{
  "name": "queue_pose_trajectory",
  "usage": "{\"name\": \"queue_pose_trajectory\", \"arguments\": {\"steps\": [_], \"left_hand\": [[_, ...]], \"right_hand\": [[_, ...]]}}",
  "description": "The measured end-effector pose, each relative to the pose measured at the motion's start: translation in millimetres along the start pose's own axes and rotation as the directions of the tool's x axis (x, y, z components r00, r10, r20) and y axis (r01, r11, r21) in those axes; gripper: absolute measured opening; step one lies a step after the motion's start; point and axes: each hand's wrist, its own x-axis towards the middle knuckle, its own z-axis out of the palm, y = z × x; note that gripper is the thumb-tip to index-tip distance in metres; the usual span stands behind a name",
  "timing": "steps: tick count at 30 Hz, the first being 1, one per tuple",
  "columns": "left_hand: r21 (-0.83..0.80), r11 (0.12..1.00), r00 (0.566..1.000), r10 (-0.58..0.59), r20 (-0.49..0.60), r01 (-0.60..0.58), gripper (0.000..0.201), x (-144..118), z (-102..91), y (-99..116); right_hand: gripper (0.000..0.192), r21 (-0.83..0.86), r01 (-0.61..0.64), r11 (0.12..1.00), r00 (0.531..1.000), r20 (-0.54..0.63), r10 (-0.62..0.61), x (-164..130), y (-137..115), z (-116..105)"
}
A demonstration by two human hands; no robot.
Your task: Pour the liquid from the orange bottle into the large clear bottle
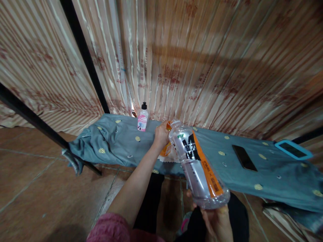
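Note:
A clear plastic bottle [195,164] with a grey, black and orange label is tilted, its neck pointing away from me. My right hand [218,220] holds it from below at its base. My left hand [161,134] is at the bottle's mouth, fingers closed on an orange cap [168,125]. Below the left hand something orange and white [167,152] lies on the blue-grey cloth [121,141].
A small pink-labelled bottle with a black cap [142,118] stands at the back of the cloth-covered surface. A black phone [244,157] lies to the right, a blue-framed tablet [292,149] farther right. Striped curtains hang behind; black bars [37,122] cross at the left.

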Motion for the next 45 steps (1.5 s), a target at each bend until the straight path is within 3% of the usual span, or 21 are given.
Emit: {"name": "queue_pose_trajectory", "arguments": {"steps": [6, 11, 18, 24, 32, 45], "left_hand": [[0.023, 1.000, 1.000, -0.002, 0.004, 0.002, 0.021, 1, -0.2, 0], [0.014, 1.000, 1.000, -0.011, 0.004, 0.011, 0.020, 0, 0.5, -1], [0.015, 1.000, 1.000, 0.012, 0.004, -0.013, 0.020, 0, 1.0, -2], [0.005, 1.000, 1.000, 0.019, -0.011, -0.019, 0.019, 0, 1.5, -2], [-0.002, 1.000, 1.000, 0.003, 0.007, -0.003, 0.021, 1, 2.0, -3], [0.001, 1.000, 1.000, -0.003, 0.002, 0.003, 0.021, 1, 2.1, -3]], "right_hand": [[0.033, -0.019, 0.003, 1.000, 0.992, 0.125, 0.000, 3, 2, -9], [0.037, -0.024, 0.016, 1.000, 0.999, 0.038, -0.015, 2, 0, -1], [0.028, -0.005, -0.038, 0.999, 0.997, 0.063, 0.038, 3, 2, -8], [0.034, 0.010, -0.038, 0.999, 0.999, -0.017, 0.038, 0, 2, -4], [0.035, -0.004, -0.022, 1.000, 0.996, 0.090, 0.023, 3, 7, -20], [0.038, -0.016, 0.001, 1.000, 1.000, 0.008, -0.001, -1, -1, 2]]}}
